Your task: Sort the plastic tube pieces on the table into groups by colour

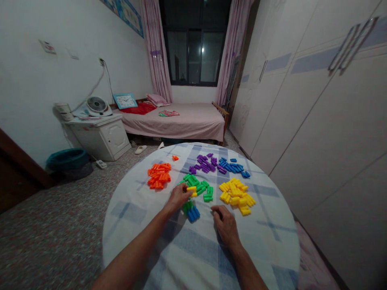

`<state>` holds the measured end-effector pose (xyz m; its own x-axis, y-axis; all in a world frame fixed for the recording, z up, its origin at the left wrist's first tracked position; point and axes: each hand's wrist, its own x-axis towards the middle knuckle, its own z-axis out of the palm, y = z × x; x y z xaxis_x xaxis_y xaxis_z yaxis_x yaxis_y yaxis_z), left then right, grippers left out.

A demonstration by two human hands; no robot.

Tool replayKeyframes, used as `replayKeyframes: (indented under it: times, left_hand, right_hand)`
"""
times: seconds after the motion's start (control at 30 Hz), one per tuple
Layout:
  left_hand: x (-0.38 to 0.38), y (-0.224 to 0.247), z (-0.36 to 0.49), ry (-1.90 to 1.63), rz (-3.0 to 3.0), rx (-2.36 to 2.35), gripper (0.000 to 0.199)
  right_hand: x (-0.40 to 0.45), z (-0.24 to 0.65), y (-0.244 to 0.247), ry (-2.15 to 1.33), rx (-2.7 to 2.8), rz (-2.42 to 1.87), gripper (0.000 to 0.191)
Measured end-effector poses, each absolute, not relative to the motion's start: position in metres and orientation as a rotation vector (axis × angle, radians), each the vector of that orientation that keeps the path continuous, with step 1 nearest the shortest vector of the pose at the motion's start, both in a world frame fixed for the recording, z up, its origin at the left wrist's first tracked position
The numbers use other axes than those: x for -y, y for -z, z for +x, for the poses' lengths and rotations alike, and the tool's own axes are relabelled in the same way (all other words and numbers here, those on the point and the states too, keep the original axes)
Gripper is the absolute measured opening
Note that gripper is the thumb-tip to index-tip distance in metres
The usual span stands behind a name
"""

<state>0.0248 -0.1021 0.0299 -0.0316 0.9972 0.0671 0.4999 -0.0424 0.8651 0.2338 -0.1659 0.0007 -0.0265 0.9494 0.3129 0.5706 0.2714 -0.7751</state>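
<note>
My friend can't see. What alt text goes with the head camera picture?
The left hand holds a yellow block by green blocks on a round table; the right hand is near a yellow pile. Orange, purple and blue piles lie there too. Behind are a pink bed and a dark window.

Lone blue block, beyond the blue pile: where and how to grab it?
I'd pinch the lone blue block mid-length across its long sides, coming from above with the right hand. It lies flat with its length running left to right, and bare cloth separates it from the blue pile, so fingertips should fit.
</note>
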Motion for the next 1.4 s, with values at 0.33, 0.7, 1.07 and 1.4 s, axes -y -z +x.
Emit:
replayKeyframes:
  times: [0.33, 0.7, 1.07, 1.4]
  left_hand:
    - [0.075, -0.048, 0.136, -0.881, 1.728, -1.279, 0.017]
    - [0.047, -0.043, 0.055, -0.886, 2.024, -1.737, 0.032]
    - [0.035, -0.023, 0.023, -0.682, 2.138, -1.808, 0.032]
    - [0.073, -0.004, -0.016, -0.809, 2.108, -1.918, 0.012]
  right_hand:
    - [0.166, 0.235, 0.002, -0.543, 1.696, -1.418, 0.022]
    - [0.167, 0.234, -0.001, -0.586, 1.73, -1.416, 0.024]
    - [0.168, 0.233, -0.004, -0.585, 1.71, -1.424, 0.024]
    - [0.168, 0.234, -0.003, -0.598, 1.721, -1.416, 0.024]
